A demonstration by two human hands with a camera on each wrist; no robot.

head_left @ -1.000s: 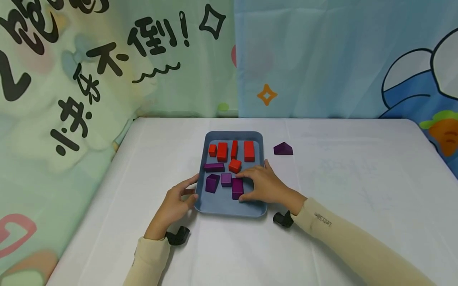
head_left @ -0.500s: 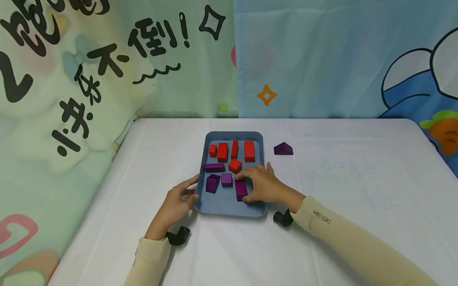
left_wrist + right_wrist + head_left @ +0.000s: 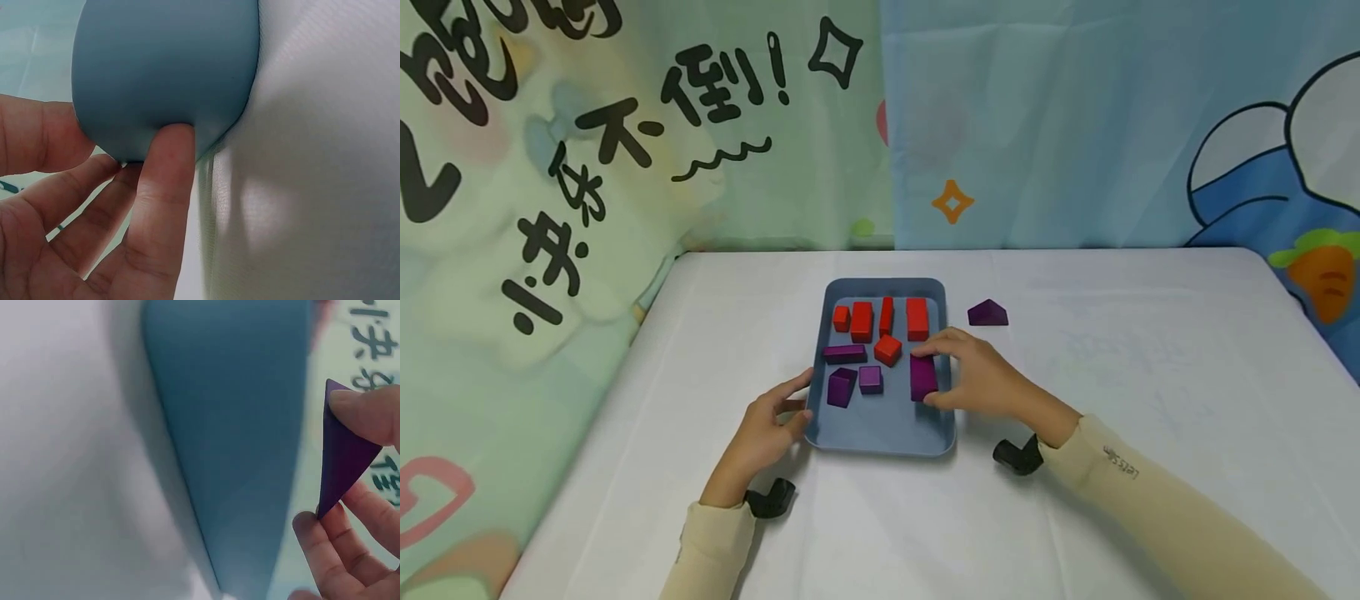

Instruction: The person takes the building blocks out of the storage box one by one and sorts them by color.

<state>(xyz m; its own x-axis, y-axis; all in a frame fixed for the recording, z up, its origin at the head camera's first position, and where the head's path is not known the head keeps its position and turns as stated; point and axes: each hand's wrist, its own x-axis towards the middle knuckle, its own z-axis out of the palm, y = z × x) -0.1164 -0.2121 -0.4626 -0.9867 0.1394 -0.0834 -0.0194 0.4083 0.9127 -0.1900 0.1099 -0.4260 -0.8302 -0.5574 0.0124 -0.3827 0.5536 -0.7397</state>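
Since half a second ago, your right hand [image 3: 981,379] has taken the purple wedge block [image 3: 923,379] away from the small purple cube [image 3: 871,380], towards the tray's right wall and a little farther from you. Your left hand [image 3: 767,429] has stayed at the left wall of the blue-grey tray [image 3: 872,433].

Your right thumb and fingertips pinch the wedge block, one at each end; the right wrist view shows its dark triangular face between them. Its place is inside the tray's outline, on the near side of the tall red block [image 3: 917,319]; you cannot tell whether it touches the tray floor. Your right fingers cover part of the tray's right rim.

Your left thumb and forefinger are spread wide against the tray; the lower fingers are partly hidden in the head view, though the left wrist view shows one pressing the outer wall. Both wrist views cut the tray off, and the right one blurs its rim.

To the left of the wedge block are the cube, a slanted purple block [image 3: 842,388] and a turned red block [image 3: 887,351]. Another purple block [image 3: 988,313] lies on the white table [image 3: 1112,350], beyond the tray's right side. The small lettering on your right sleeve [image 3: 1157,492] is hard to read.
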